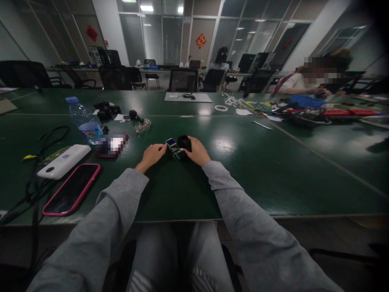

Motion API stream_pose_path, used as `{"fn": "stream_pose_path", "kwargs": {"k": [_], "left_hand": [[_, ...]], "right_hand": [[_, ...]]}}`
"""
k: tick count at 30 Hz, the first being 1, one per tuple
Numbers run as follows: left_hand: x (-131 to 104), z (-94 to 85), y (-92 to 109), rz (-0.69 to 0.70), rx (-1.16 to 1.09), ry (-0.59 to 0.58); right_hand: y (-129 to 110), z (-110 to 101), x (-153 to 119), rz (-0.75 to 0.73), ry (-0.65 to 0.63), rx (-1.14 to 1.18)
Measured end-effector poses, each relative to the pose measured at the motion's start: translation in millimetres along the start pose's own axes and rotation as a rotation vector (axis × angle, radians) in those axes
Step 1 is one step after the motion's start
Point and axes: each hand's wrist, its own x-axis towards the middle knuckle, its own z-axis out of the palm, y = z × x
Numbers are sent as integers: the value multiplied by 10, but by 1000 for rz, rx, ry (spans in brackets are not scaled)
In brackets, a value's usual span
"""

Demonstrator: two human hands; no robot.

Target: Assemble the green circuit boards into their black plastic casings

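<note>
On the green table, a small circuit board with a little screen lies between my hands. Beside its right end is a small black box-shaped part; whether the two are joined I cannot tell. My left hand has its fingers drawn together, the tips against the board's left edge near the screen. My right hand is closed around the right side of the black box-shaped part, thumb at the front and fingers behind it.
To the left are a water bottle, a white power bank, a pink-edged phone and glasses. Black camera-like parts lie farther back. Cables and tools crowd the far right, near another person.
</note>
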Motion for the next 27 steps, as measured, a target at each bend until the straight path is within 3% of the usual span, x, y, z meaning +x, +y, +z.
{"fn": "stream_pose_path", "kwargs": {"k": [27], "left_hand": [[10, 9, -20, 20, -15, 3]], "right_hand": [[-13, -9, -9, -4, -6, -15]]}}
